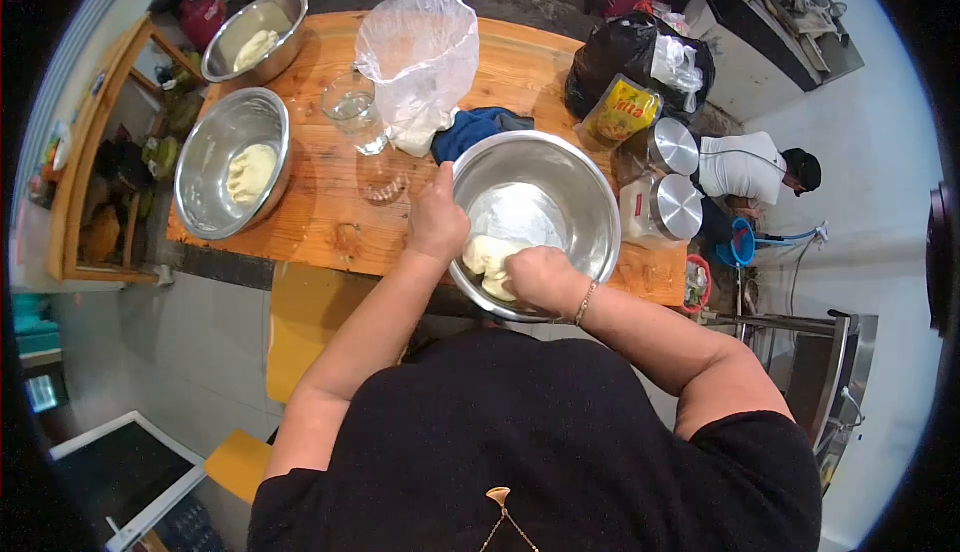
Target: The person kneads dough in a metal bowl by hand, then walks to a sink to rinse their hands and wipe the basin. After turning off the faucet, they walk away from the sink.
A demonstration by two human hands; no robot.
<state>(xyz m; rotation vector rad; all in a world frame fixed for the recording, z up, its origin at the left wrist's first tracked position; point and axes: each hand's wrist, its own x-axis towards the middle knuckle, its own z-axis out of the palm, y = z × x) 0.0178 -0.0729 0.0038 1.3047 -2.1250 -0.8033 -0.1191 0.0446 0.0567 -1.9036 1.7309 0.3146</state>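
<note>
A steel mixing bowl (585, 187) stands at the near edge of the table. My left hand (438, 217) grips its left rim, with the thumb up along the outside. Inside the bowl, pale dough (488, 255) lies against the near-left wall. My right hand (543, 278) is closed, its curled fingers pressed into the dough's right side; the fingertips are hidden. Just behind the bowl lie a dark blue cloth (475, 132) and a clear plastic bag (420, 47) with something whitish at its bottom.
Two more steel bowls (187, 167) (215, 60) with dough sit at the left. A clear water jug (352, 107) stands mid-table. Rightward are lidded jars (660, 207), a yellow pouch (622, 112) and a black bag (610, 57). Another person (745, 167) crouches near a blue bucket (738, 244).
</note>
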